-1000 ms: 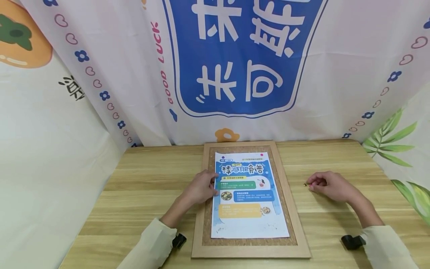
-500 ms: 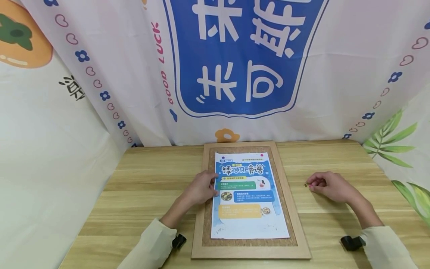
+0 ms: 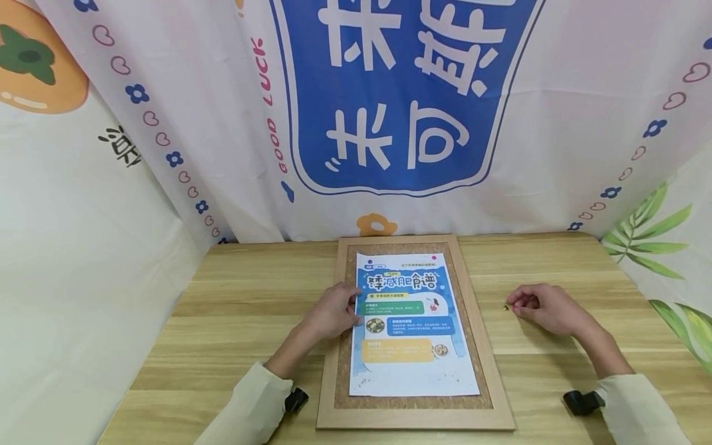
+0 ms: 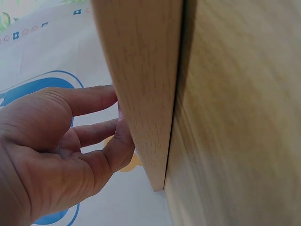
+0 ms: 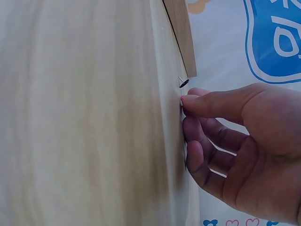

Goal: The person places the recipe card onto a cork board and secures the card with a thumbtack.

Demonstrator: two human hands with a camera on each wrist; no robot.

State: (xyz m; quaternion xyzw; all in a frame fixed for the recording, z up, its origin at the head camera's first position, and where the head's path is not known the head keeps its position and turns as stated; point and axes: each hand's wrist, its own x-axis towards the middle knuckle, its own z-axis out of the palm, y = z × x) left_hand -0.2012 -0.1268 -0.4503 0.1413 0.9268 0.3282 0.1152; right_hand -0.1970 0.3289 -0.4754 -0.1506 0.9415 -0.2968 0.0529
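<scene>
A printed poster (image 3: 413,377) lies on a wood-framed cork board (image 3: 414,418). Its top corners carry a purple thumbtack (image 3: 369,262) and a pink one. My left hand (image 3: 332,309) rests across the frame's left side, fingertips on the poster's left edge. On the table to the right of the board, my right hand (image 3: 547,309) pinches a pink thumbtack (image 5: 182,98) between thumb and index finger, most of it hidden by the fingertips. Just beyond them is another thumbtack (image 5: 185,83), its thin metal pin sticking up.
The wood-grain table (image 3: 239,309) extends on both sides of the board. Behind it hangs a white printed curtain (image 3: 534,204) with a large blue panel, close to the board's far edge. Each wrist wears a black camera mount.
</scene>
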